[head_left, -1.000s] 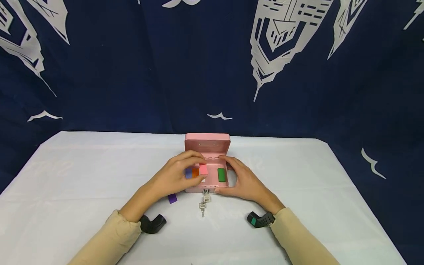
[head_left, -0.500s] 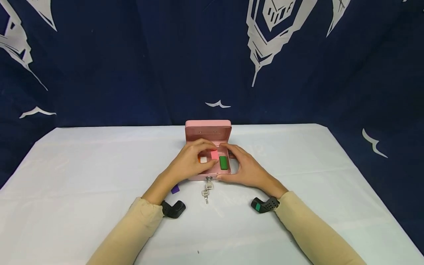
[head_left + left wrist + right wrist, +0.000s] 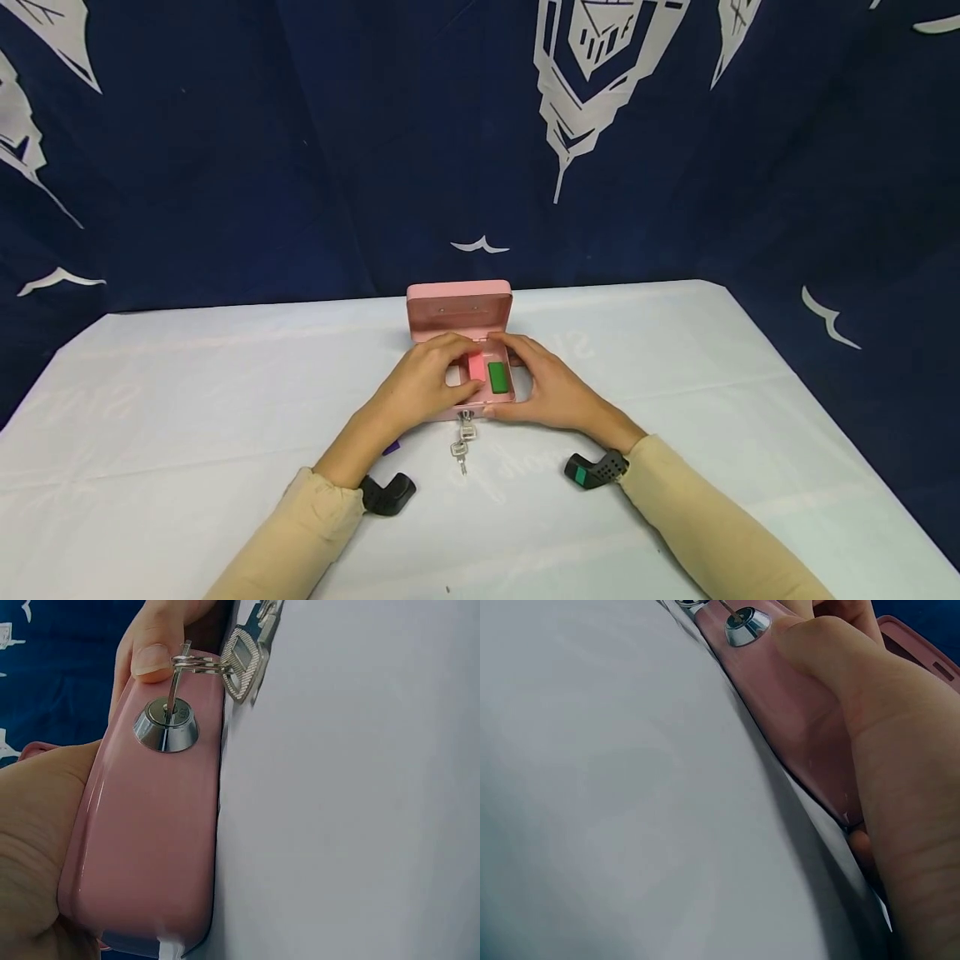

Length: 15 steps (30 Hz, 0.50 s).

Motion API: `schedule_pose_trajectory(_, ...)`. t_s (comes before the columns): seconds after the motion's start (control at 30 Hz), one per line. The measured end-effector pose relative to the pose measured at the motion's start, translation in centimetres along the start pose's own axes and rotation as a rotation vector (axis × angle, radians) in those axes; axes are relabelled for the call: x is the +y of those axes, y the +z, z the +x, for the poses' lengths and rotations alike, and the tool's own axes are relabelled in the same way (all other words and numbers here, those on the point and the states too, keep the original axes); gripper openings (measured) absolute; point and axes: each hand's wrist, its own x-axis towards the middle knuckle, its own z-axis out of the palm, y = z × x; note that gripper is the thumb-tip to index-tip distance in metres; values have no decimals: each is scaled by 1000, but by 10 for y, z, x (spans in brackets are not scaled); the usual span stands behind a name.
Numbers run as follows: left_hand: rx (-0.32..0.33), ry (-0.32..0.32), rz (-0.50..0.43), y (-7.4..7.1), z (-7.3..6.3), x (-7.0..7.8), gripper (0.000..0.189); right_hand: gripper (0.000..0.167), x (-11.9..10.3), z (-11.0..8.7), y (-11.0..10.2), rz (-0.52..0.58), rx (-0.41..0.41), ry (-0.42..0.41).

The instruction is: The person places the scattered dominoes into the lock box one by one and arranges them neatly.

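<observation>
A pink metal lock box (image 3: 459,310) stands with its lid raised on the white table. My left hand (image 3: 420,379) reaches over its left half and pinches a bright pink block (image 3: 476,367) between thumb and fingers, inside the box. Just right of that block lies a green block (image 3: 498,377), apart from the hand. My right hand (image 3: 551,387) grips the box's right side, its thumb (image 3: 817,641) on the front wall near the lock (image 3: 166,724). Whatever lies in the left part of the box is hidden by my left hand.
A key in the lock carries a ring with another key (image 3: 459,450) hanging onto the table. Part of a purple piece (image 3: 391,447) shows beside my left wrist. A dark blue patterned cloth (image 3: 337,167) hangs behind the white table (image 3: 225,400).
My left hand has moved right within the box with the pink block, ending beside the green one. The orange, blue and white blocks seen earlier are now covered. My right hand keeps its grip.
</observation>
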Motion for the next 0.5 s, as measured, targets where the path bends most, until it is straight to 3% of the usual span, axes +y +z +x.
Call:
schedule_pose_trajectory(0.2,-37,-19,-34,3,-3,0,45,104,2,-4,3,9,-15,29)
schedule_pose_trajectory(0.5,-48,-22,-26,-3,-1,3,47,105,-2,0,1,5,-12,7)
